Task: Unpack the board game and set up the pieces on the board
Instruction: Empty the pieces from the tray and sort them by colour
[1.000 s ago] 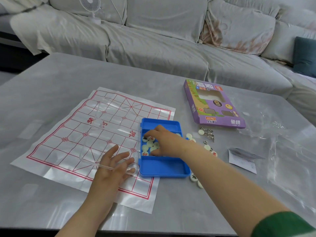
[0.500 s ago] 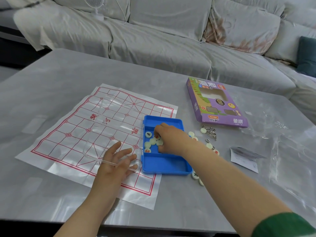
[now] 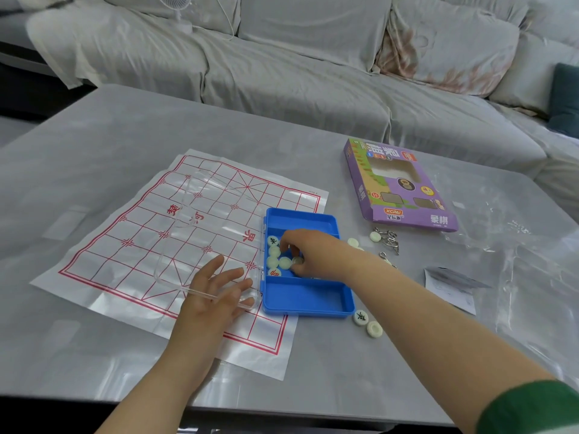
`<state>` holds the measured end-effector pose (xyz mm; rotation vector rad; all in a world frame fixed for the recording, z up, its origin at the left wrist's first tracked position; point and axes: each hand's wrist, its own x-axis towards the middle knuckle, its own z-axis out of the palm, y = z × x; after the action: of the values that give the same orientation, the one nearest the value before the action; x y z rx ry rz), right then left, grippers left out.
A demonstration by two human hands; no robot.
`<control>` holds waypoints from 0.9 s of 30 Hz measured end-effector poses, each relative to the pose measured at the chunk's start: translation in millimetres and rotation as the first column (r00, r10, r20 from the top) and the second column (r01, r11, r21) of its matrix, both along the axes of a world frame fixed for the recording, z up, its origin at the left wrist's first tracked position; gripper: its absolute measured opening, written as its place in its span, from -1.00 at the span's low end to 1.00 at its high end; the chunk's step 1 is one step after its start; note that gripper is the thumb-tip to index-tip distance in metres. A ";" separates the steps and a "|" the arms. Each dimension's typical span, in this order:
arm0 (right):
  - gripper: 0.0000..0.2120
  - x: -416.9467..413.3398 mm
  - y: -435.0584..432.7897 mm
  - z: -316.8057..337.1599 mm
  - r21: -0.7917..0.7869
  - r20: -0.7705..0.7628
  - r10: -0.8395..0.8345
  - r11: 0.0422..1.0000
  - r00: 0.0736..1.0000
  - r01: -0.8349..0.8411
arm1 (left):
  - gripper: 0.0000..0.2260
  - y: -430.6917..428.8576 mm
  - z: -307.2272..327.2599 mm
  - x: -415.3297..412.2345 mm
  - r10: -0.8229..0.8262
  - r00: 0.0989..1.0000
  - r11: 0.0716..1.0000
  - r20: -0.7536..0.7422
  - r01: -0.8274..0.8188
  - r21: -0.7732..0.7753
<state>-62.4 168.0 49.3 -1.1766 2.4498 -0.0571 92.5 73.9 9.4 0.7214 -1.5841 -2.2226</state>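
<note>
Right grip [image 3: 313, 252] is pinching a piece [image 3: 297, 260] inside the tray [image 3: 307, 299]; more pieces [image 3: 273, 252] are lying just left of it. Probably light, stiff, slick: pinch across the rim. Left grip [image 3: 216, 296], spread, is pressing the lid [image 3: 206, 220].

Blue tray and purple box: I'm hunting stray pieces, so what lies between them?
In the head view, pale pieces and metal rings lie between tray and box.

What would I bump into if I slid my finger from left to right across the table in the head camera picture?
First the paper board → blue case → purple game box → clear plastic bag.
</note>
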 end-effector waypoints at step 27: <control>-0.82 9.4 108.4 5.5 -0.058 0.033 -0.346 0.936 0.938 0.347 | -0.67 4.4 0.0 -0.3 0.017 0.999 0.998 0.036 -0.015 -0.065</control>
<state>-53.0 276.4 54.8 -0.7482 2.6240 -0.2506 92.3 78.3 9.4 0.7575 -1.6541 -2.1475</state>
